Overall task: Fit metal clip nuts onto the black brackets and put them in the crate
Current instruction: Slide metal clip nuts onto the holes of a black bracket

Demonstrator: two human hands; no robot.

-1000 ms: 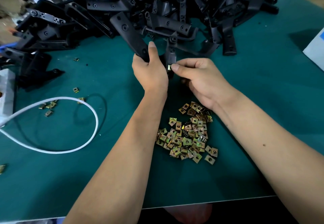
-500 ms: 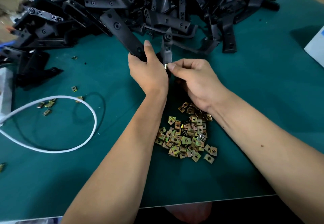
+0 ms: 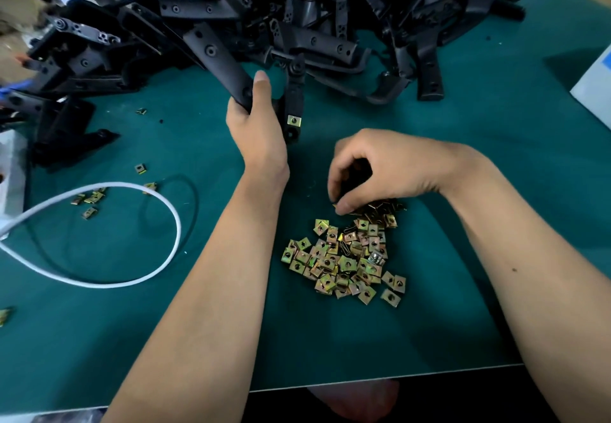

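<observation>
Now the left hand (image 3: 256, 125) grips a black bracket (image 3: 224, 62), fingers wrapped round its lower part and the thumb lying straight up along one arm. That arm slants up and away to the left of the hand; a second, shorter arm stands just right of the thumb, and a brass-coloured clip nut (image 3: 294, 121) sits fitted on it, level with the knuckles. The right hand (image 3: 383, 168) is lower and to the right, well apart from the left, palm down with its fingers curled and the fingertips (image 3: 344, 207) touching the far edge of the pile of clip nuts (image 3: 344, 257). Whether a nut is pinched between them cannot be told, since the fingers hide it. The pile lies on the green mat (image 3: 496, 158), just below the right hand and between the two forearms. Beyond both hands a large heap of black brackets (image 3: 314, 9) covers the far side of the mat. Left of the left forearm a white cable (image 3: 165, 211) loops across the mat, with a few stray clip nuts (image 3: 89, 199) near it.
</observation>
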